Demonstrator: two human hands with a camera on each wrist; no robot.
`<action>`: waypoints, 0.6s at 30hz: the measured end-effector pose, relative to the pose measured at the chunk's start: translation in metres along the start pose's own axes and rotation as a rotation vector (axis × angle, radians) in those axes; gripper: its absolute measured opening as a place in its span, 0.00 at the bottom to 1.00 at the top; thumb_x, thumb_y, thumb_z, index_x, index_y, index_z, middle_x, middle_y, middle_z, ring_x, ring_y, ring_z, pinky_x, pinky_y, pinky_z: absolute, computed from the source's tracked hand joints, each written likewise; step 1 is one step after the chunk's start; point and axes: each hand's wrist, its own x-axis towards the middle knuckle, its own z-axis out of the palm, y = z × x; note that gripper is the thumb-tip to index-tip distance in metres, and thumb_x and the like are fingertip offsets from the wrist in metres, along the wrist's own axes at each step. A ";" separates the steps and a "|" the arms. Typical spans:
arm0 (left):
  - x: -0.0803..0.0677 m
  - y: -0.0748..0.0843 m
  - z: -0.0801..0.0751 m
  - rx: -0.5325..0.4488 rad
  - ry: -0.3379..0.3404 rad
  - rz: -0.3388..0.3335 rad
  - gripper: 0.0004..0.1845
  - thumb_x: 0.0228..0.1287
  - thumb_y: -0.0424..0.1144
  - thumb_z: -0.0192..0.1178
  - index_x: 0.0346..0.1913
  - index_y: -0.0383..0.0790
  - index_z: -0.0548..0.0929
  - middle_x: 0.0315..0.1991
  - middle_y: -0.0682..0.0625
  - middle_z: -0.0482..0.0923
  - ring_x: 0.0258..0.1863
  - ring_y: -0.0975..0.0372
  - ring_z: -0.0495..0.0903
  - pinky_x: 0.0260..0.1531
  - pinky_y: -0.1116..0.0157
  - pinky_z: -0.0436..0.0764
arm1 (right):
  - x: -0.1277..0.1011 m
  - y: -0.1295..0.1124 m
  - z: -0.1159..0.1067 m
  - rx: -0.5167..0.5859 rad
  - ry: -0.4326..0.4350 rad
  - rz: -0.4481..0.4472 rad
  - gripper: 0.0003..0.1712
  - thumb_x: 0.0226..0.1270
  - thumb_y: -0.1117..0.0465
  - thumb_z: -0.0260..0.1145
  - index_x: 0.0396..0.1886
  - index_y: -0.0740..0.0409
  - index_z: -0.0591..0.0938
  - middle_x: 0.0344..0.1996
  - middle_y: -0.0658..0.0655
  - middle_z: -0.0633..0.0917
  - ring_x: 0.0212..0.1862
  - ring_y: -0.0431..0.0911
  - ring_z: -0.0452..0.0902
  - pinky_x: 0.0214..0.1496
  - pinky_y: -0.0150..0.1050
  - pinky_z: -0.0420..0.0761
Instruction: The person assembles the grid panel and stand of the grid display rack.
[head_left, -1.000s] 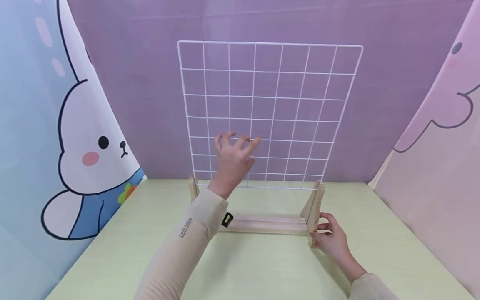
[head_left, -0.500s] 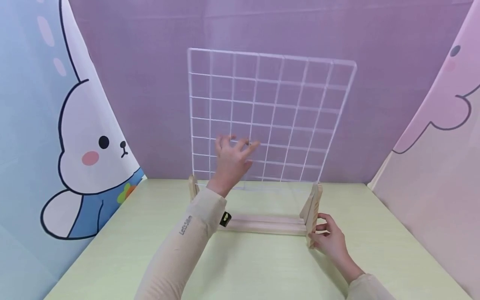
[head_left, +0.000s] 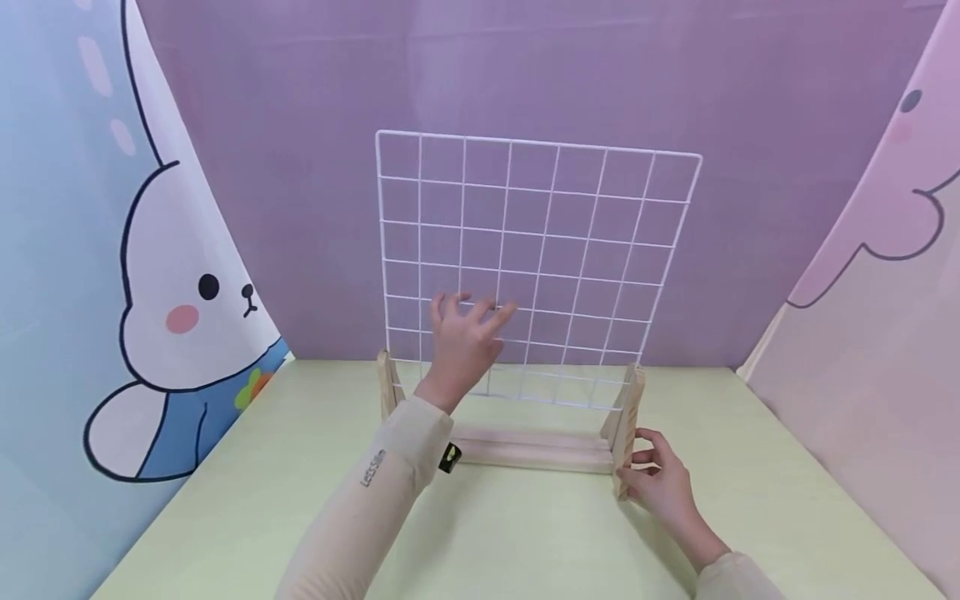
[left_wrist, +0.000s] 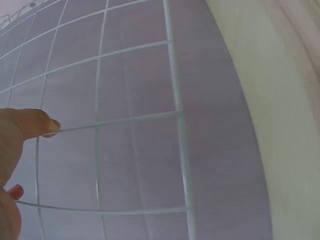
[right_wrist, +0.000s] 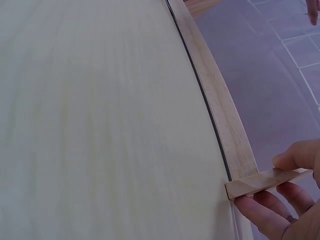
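My left hand (head_left: 467, 327) holds a white wire grid panel (head_left: 538, 250) upright by its lower left part, fingers hooked on the wires. In the left wrist view a fingertip (left_wrist: 48, 126) lies on a horizontal wire of the grid (left_wrist: 172, 90). The panel's bottom edge hangs between the two uprights of a wooden stand (head_left: 536, 450), just above its base rail. My right hand (head_left: 660, 482) pinches the stand's right upright (head_left: 628, 417). The right wrist view shows thumb and fingers (right_wrist: 262, 212) round that wooden piece (right_wrist: 267, 181) beside the rail (right_wrist: 215, 95).
The stand sits on a pale green table (head_left: 525, 542) near its back edge. A purple backdrop (head_left: 525, 67) stands right behind the grid. A bunny-print panel (head_left: 180, 308) closes the left side and a pink one (head_left: 862, 350) the right.
The grid panel has come down and straightened; its bottom edge now sits lower between the uprights. My left hand sank with it. The right hand stayed on the upright.
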 end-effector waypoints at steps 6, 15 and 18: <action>-0.007 0.001 0.003 -0.011 0.011 -0.028 0.29 0.39 0.35 0.80 0.51 0.52 0.86 0.43 0.50 0.84 0.51 0.45 0.77 0.59 0.37 0.63 | 0.002 -0.001 -0.003 -0.006 -0.003 0.004 0.36 0.55 0.77 0.69 0.65 0.59 0.70 0.37 0.64 0.82 0.30 0.44 0.80 0.31 0.41 0.86; -0.012 0.004 0.003 -0.038 -0.023 -0.046 0.29 0.41 0.35 0.80 0.51 0.51 0.85 0.45 0.50 0.83 0.52 0.45 0.76 0.59 0.37 0.63 | 0.002 -0.002 -0.004 -0.002 -0.001 -0.013 0.36 0.55 0.78 0.69 0.64 0.60 0.70 0.36 0.63 0.83 0.29 0.44 0.80 0.31 0.41 0.85; -0.017 0.005 0.004 -0.038 -0.020 -0.049 0.29 0.40 0.36 0.81 0.51 0.51 0.86 0.44 0.50 0.84 0.52 0.44 0.76 0.59 0.37 0.64 | 0.001 -0.001 -0.003 -0.002 -0.002 -0.008 0.36 0.55 0.78 0.69 0.64 0.60 0.70 0.36 0.62 0.83 0.29 0.43 0.80 0.31 0.41 0.85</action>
